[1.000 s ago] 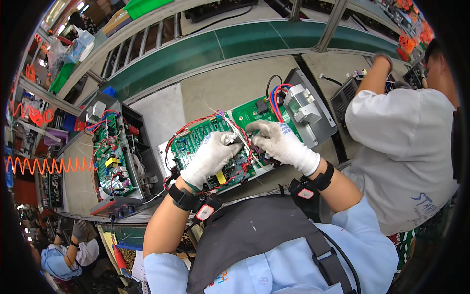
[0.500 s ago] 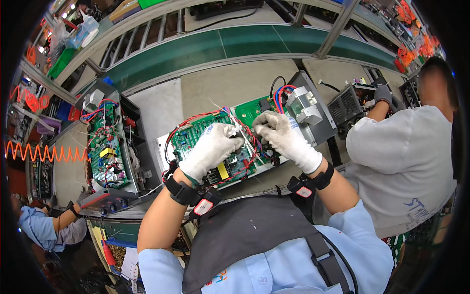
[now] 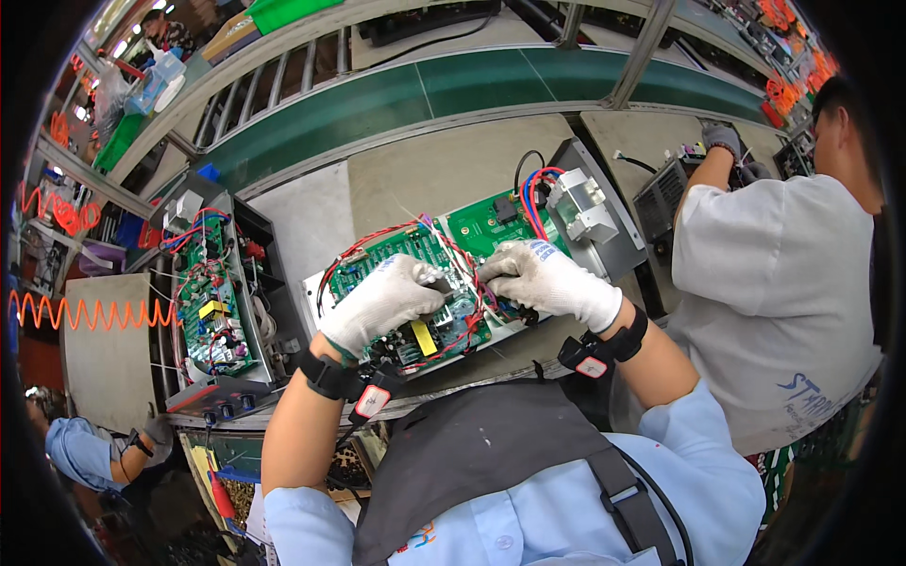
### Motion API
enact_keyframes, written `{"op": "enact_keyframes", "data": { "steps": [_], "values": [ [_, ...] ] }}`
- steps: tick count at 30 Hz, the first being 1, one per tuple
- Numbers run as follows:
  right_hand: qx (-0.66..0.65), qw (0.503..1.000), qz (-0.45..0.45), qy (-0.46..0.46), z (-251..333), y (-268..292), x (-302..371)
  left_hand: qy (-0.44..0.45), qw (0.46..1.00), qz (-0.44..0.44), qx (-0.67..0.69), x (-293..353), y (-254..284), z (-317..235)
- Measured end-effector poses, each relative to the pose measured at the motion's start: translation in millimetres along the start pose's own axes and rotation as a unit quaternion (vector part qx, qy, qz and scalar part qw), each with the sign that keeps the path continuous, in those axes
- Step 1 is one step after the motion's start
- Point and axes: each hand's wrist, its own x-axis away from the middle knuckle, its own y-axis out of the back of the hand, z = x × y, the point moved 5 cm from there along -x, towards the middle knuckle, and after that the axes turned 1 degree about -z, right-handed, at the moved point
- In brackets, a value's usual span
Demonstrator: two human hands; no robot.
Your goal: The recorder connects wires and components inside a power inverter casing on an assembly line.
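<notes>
A green circuit board (image 3: 377, 253) lies in a metal chassis before me, crossed by a bundle of red and white wires (image 3: 460, 253). My left hand (image 3: 389, 300), in a white glove, is closed in a pinch just left of the bundle, low over the board. What its fingertips hold is too small to make out. My right hand (image 3: 545, 281), gloved too, has its fingers closed at the right side of the bundle, pinching the wires. The palms hide part of the board. A yellow component (image 3: 424, 338) shows below my left fingers.
A second open chassis with a circuit board (image 3: 209, 297) stands at the left, beside an orange coiled hose (image 3: 99, 307). A grey metal panel with a white connector block (image 3: 582, 206) rises at the right. A co-worker (image 3: 774, 283) works at the far right; another person's sleeve (image 3: 83, 455) shows lower left.
Both hands have moved slightly down and left, staying closed around the wire bundle. The white strands between them now lie lower. The co-worker's hand at the right has moved further away.
</notes>
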Motion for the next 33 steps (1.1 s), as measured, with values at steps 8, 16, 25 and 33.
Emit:
{"op": "enact_keyframes", "data": {
  "steps": [8,16,25,33],
  "values": [
    [-0.008,1.0,-0.008,-0.017,0,-3,-4,-0.038,0.995,0.001,0.092,-8,-10,1],
    [0.123,0.984,-0.075,0.108,2,0,-4,-0.051,0.986,-0.015,0.156,-1,-12,-3],
    [0.178,0.974,-0.105,0.093,2,4,-3,0.0,0.999,-0.051,0.015,-7,-7,6],
    [0.08,0.995,-0.053,0.005,3,3,-3,-0.01,0.993,-0.055,0.106,-7,-12,3]
  ]
}}
